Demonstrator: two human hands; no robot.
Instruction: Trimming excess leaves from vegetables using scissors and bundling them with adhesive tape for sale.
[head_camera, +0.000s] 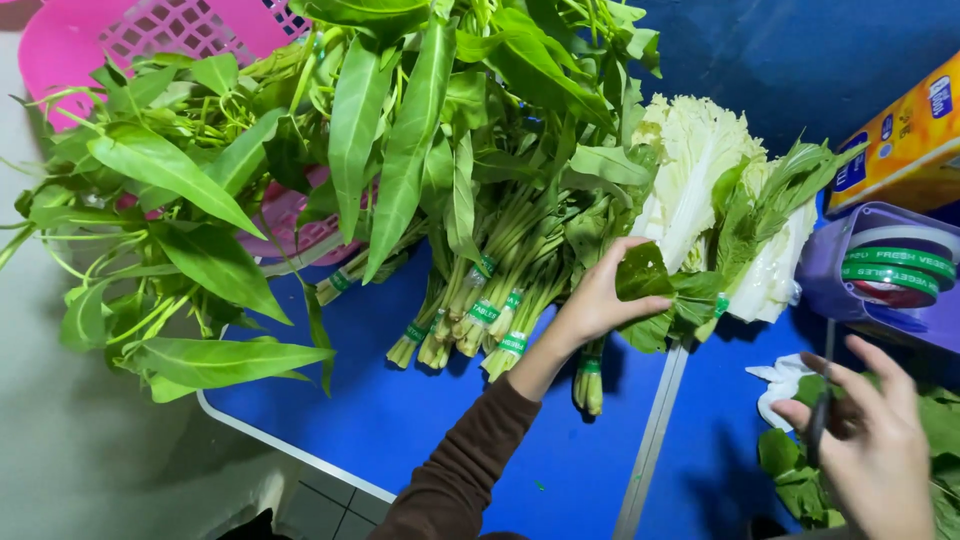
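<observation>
My left hand (600, 300), in a brown sleeve, grips a taped bunch of broad green leaves (665, 295) lying against a pale napa cabbage (700, 180) on the blue table (440, 420). Several bundles of leafy greens (490, 300), their stems bound with green tape, lie just left of that hand. My right hand (870, 440) hovers low at the right with fingers partly spread and a thin dark tool (820, 420) held between them, over loose green leaves (800, 480).
A pink plastic basket (80, 40) sits at the back left under long-leaved greens (180, 200). A purple tape dispenser with green tape (890, 270) and a yellow box (900, 140) stand at the right. A white scrap (780, 385) lies near my right hand.
</observation>
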